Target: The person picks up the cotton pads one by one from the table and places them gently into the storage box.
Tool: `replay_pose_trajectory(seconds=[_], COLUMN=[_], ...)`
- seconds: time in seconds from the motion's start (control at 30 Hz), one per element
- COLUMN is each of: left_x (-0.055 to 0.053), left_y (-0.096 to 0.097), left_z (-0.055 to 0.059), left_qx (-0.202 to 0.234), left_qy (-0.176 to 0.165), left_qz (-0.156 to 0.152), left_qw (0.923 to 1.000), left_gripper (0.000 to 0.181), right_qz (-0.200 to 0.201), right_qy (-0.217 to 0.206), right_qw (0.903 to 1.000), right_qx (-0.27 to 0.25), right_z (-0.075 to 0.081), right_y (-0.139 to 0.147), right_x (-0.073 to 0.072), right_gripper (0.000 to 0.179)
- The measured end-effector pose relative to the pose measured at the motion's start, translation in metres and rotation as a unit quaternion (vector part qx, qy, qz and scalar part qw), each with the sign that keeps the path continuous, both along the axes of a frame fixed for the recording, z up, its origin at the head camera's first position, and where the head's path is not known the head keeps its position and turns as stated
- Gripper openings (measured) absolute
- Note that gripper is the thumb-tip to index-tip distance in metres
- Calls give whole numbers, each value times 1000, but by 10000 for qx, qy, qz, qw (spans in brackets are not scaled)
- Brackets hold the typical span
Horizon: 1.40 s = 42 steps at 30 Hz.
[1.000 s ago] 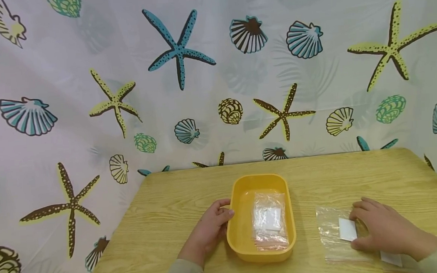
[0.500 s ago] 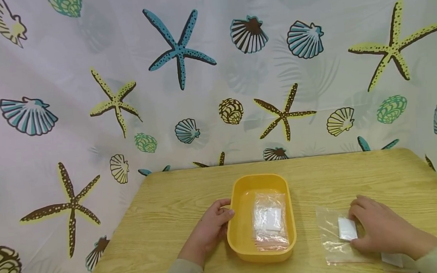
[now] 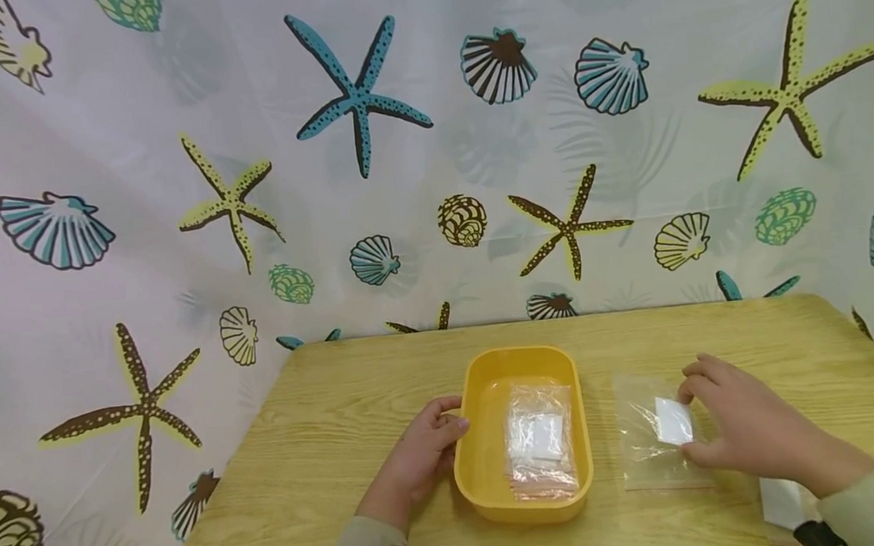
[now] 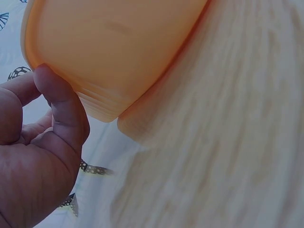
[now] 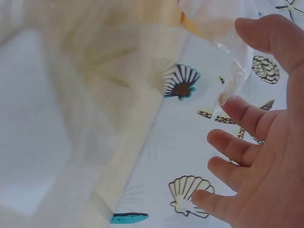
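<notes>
A yellow plastic tub (image 3: 484, 462) stands mid-table, with several clear zip bags (image 3: 538, 404) lying in its right side, a white square in the top one. At the tub's left rim my left hand (image 3: 418, 454) pinches the edge; the left wrist view shows thumb and finger on the tub (image 4: 118, 42). My right hand (image 3: 754, 429) holds another clear zip bag (image 3: 636, 453) to the right of the tub, thumb and index finger gripping it beside its white square (image 3: 674, 422). In the right wrist view, the bag's film (image 5: 240, 57) runs between thumb and index finger.
Partly under my right forearm, another bag with a white piece (image 3: 781, 500) lies on the wooden table (image 3: 383, 368). A white curtain (image 3: 430, 156) printed with starfish and shells hangs behind the table's far edge and at the left.
My right hand has lifted the clear zip bag and carried it slightly left and away from me, revealing more of the bag under the forearm. The left hand and tub keep their place.
</notes>
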<state>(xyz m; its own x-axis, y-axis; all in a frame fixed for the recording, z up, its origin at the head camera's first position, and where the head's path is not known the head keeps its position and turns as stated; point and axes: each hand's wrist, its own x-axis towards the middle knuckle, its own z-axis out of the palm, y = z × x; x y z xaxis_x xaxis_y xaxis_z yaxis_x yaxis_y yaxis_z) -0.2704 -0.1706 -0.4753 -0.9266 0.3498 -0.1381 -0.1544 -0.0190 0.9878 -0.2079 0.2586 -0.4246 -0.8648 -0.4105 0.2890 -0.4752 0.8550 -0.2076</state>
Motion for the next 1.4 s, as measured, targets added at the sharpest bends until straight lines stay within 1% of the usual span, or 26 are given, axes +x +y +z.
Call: replay_pose_trajectory(seconds=[0.13, 0.23, 0.47, 0.67, 0.8, 0.93, 1.1, 1.3, 1.4], left_x=[0, 0, 1, 1, 1, 0, 0, 0, 0], left_y=[1, 1, 2, 2, 1, 1, 1, 1, 1], left_z=[0, 0, 2, 2, 2, 2, 3, 2, 2], left_qx=[-34, -34, 50, -20, -40, -57, -118, -83, -4], left_qy=[21, 17, -9, -27, -30, -53, -97, -118, -95], left_qz=[7, 6, -36, 33, 38, 34, 58, 38, 27], left_qw=[10000, 10000, 10000, 10000, 10000, 10000, 9999, 9999, 10000], left_gripper=[49, 49, 50, 49, 50, 50, 50, 51, 52], right_qz=[33, 50, 171, 242, 293, 414, 478, 338, 302], right_qy=[105, 96, 25, 42, 35, 32, -117, -308, -321], right_qw=[9999, 9999, 9996, 9994, 9993, 9987, 9983, 9987, 9989], right_qx=[-100, -125, -212, -228, -239, -311, -303, -240, -168], right_z=[11, 18, 33, 49, 55, 55, 49, 39, 36], right_y=[-12, -21, -39, -54, -69, -87, -106, -121, -126], right_x=[-1, -4, -12, -19, -25, -32, -41, -46, -47], right_gripper=[47, 48, 49, 49, 48, 48, 48, 51, 53])
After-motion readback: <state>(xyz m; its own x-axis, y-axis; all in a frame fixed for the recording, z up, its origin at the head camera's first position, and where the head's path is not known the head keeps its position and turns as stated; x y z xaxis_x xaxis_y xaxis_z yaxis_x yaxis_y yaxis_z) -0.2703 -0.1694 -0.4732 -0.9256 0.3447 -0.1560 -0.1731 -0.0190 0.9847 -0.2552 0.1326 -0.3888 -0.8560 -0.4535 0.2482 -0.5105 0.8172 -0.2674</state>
